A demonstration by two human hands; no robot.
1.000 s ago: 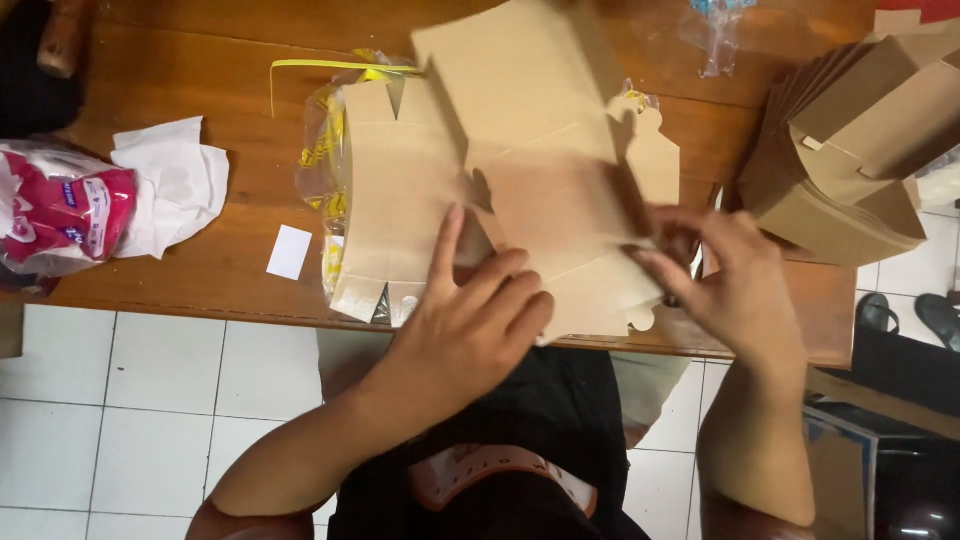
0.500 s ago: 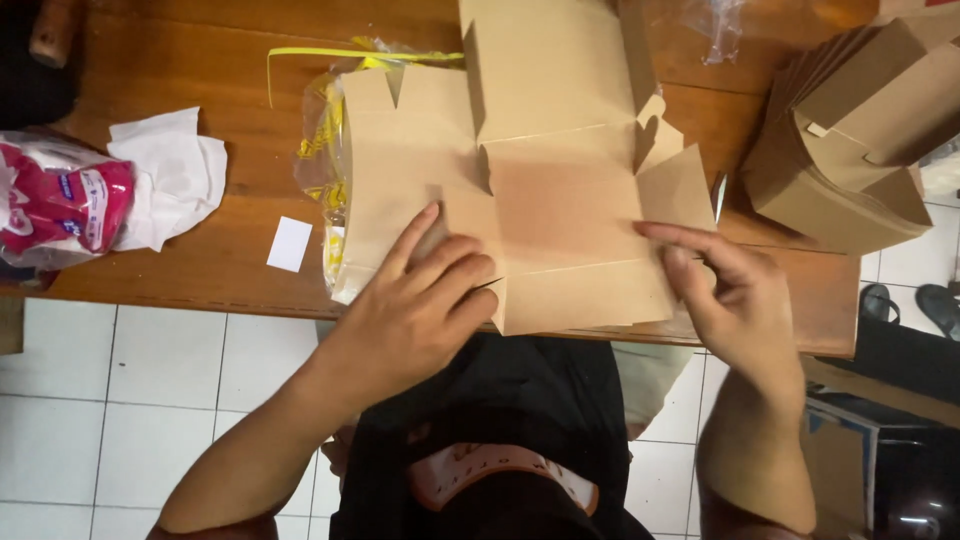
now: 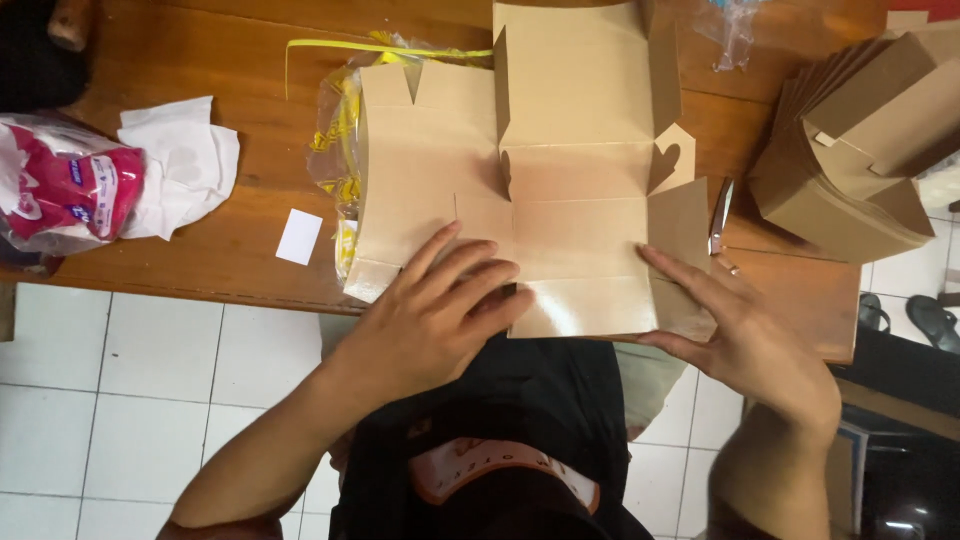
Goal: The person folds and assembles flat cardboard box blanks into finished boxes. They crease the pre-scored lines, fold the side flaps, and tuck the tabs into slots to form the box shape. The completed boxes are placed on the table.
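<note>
Pressing the flat cardboard box blank at frame centre, the left hand is lying open on its lower-left flap while the right hand is spreading flat along its right edge; neither is gripping, so the blank, overhanging the table, risks sliding off.

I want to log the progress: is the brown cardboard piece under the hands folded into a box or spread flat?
Mostly spread flat. The cardboard blank lies open on the wooden table, creases showing, left hand and right hand pressing its panels.

Your left hand and right hand press flat on the unfolded brown cardboard box blank lying on the reddish-brown wooden table.
</note>
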